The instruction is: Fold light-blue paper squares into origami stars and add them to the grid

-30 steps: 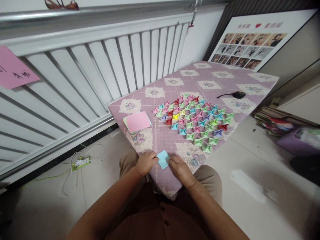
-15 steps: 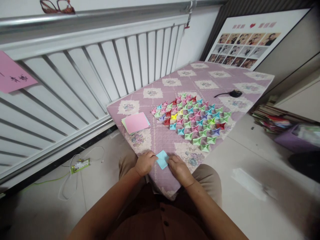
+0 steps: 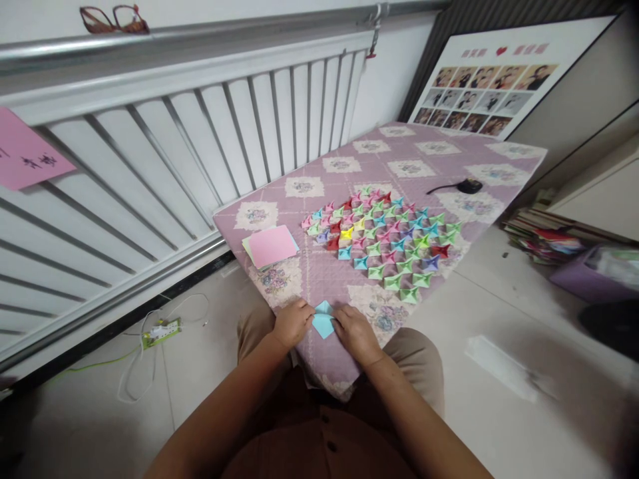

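Observation:
A small light-blue square of origami paper [image 3: 324, 326] lies turned like a diamond near the table's front corner, with a raised fold running across its middle. My left hand [image 3: 293, 322] pinches its left corner, fingers closed. On the opposite corner, my right hand [image 3: 355, 330] has its fingers closed on the paper too. Beyond the hands stand rows of small folded paper pieces [image 3: 384, 236] in green, pink, blue, red and yellow. To the left rests a stack of paper sheets [image 3: 273, 246], pink on top.
A floral cloth covers the table [image 3: 329, 279]. Farther back lies a black object with a short cord [image 3: 469, 186]. A white radiator [image 3: 200, 140] runs along the left side, and a photo board [image 3: 479, 86] leans at the back. A power strip [image 3: 160, 331] sits on the floor.
The blue paper lay nearly flat with visible creases; now a ridge stands across its middle between my fingers. Both hands have stayed almost in place.

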A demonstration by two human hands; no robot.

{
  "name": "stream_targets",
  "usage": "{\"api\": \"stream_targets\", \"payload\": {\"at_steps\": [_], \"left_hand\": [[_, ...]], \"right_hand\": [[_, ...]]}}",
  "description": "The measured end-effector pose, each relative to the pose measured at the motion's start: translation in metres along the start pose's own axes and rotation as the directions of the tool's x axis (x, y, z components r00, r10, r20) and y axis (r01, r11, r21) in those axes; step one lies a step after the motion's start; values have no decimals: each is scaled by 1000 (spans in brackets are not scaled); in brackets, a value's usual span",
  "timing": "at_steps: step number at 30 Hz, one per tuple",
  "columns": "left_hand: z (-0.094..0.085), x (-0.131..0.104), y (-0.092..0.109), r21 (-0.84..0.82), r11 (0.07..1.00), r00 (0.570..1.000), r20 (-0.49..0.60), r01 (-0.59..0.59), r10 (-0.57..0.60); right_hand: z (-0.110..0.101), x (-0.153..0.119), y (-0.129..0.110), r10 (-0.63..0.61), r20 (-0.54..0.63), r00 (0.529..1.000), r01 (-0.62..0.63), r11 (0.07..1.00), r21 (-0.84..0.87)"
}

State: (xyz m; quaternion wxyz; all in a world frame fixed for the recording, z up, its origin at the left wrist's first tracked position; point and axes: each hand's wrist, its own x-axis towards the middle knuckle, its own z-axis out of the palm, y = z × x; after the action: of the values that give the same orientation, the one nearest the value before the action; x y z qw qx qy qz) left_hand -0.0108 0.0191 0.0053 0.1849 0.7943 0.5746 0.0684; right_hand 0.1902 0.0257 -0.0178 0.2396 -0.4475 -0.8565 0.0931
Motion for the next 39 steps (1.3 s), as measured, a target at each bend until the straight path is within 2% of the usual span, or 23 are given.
{"api": "stream_targets", "payload": {"at_steps": [13, 25, 39], "left_hand": [[-3, 0, 0, 42, 999, 1000, 23, -7, 6], [9, -5, -7, 205, 973, 994, 49, -109, 101], [10, -6, -12, 249, 949, 981, 67, -191, 180]], "right_hand": [[-4, 6, 13, -86, 40, 995, 86, 996, 8], [-5, -3, 12, -158, 92, 983, 166, 982, -85], [-3, -6, 13, -185, 112, 976, 199, 972, -127]]}}
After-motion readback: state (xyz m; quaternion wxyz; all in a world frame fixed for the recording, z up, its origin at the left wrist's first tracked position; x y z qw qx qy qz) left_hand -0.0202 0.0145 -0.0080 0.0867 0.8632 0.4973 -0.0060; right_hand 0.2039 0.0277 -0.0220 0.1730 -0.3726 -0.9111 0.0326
